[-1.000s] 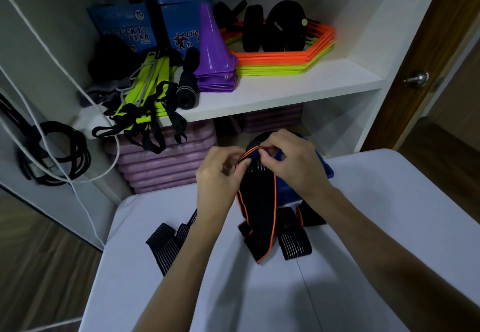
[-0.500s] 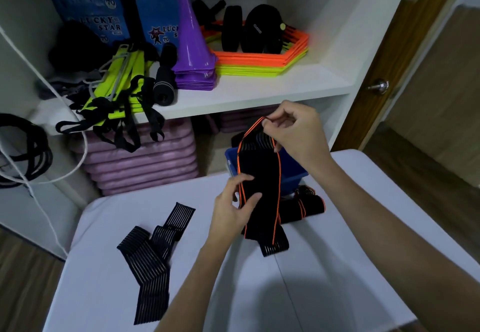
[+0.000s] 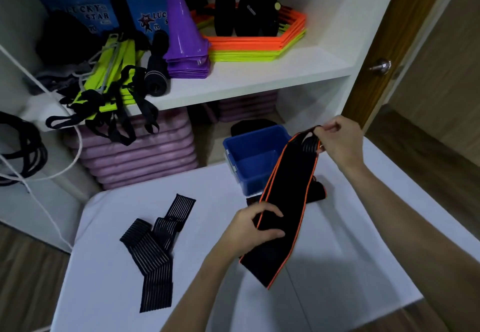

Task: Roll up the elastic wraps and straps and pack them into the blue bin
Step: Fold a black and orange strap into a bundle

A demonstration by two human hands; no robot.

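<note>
Head view: a white table [image 3: 337, 266] stands before white shelving [image 3: 246, 77], blue bin [image 3: 255, 160] at its far edge. The right hand [image 3: 337, 141] pinches the orange-edged wrap [image 3: 283, 217] by its top; the left hand [image 3: 250, 228] grips it midway. A striped strap [image 3: 155, 248] lies apart, seemingly loose.

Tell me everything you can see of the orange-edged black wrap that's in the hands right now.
The orange-edged wrap is a long, wide black band of soft, stretchy-looking fabric with thin orange piping along both long edges. It is unrolled and held stretched on a slant above the white table. The right hand pinches its upper end, where a ribbed grey-striped section shows. The left hand grips it lower down, fingers curled over one edge. Its free lower end hangs past that hand. It crosses in front of the blue bin.
</note>
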